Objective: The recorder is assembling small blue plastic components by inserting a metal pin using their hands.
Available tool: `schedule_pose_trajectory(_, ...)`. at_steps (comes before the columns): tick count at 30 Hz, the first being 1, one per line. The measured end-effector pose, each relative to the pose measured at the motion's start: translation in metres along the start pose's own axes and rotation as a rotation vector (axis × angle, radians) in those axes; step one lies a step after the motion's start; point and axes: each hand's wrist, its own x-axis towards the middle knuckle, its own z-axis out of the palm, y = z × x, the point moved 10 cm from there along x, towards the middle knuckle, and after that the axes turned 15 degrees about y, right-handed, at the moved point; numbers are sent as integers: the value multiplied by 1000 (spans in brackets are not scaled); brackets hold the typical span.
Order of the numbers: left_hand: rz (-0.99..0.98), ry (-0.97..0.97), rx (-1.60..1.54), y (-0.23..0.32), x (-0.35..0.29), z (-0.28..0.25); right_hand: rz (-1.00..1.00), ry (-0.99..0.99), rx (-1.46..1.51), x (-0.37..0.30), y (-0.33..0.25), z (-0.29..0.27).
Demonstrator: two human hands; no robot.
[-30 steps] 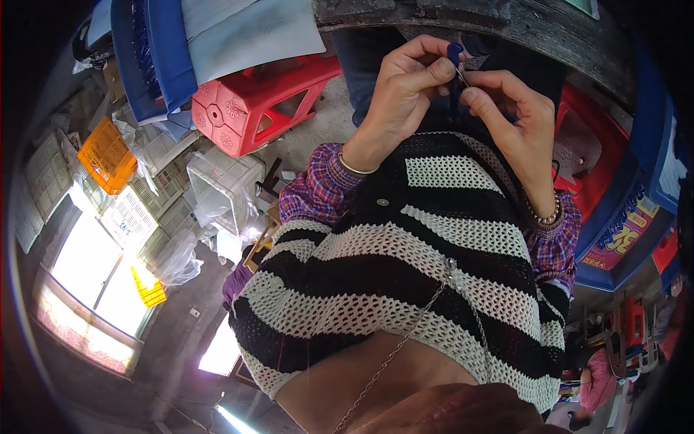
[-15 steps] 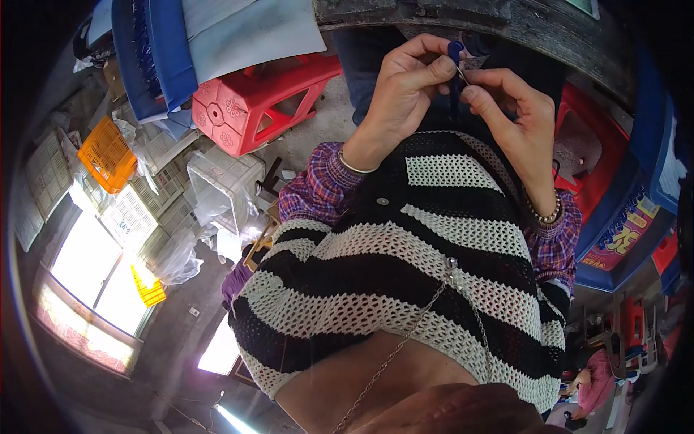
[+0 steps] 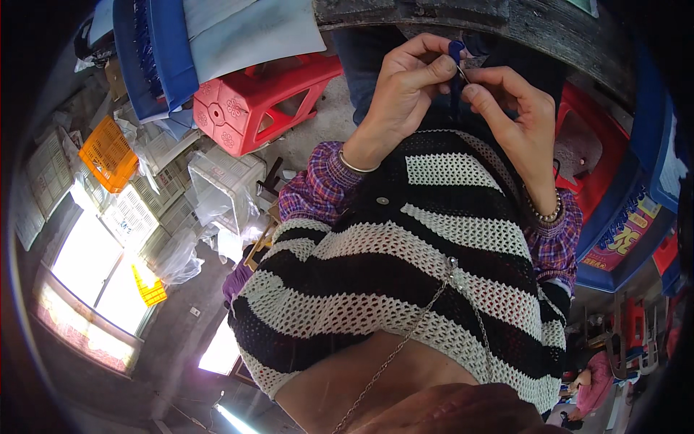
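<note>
In front of my lap, near the table edge, my left hand [image 3: 413,90] pinches a narrow dark-blue strip [image 3: 455,88] that looks like ribbon or band; its top end loops above my thumb and the rest hangs down. Close against it, my right hand [image 3: 515,119] pinches a thin, shiny metal piece [image 3: 462,74] between thumb and forefinger. That piece touches the blue strip, but is too small to tell whether it is a ring, a wire or a pin. Both hands are closed at the fingertips, almost meeting.
A worn dark wooden table edge [image 3: 499,25] runs just beyond my hands. Red plastic stools [image 3: 249,101] stand at left and right. Blue bins [image 3: 163,61] are on both sides, with crates [image 3: 108,153] and plastic bags farther left. Another person [image 3: 596,383] sits at lower right.
</note>
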Motion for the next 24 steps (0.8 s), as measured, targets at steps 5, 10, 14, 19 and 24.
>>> schedule_pose_trajectory(5, -6, 1, 2, -2, 0, 0, -13, 3, -19, 0, -1, -1)
schedule_pose_trajectory(10, 2, 2, 13, -2, 0, -1, -1, -1, -25, 0, 0, -1)
schedule_pose_trajectory(14, -6, 6, 3, -2, 0, -1, 9, 6, 10, 0, 1, 0)
schedule_pose_trajectory(19, -6, -3, -3, -3, 1, -1, 8, 15, 18, 0, 2, -1)
schedule_pose_trajectory(24, -10, 6, 4, -3, 1, -1, 14, 16, 10, 0, 3, -1)
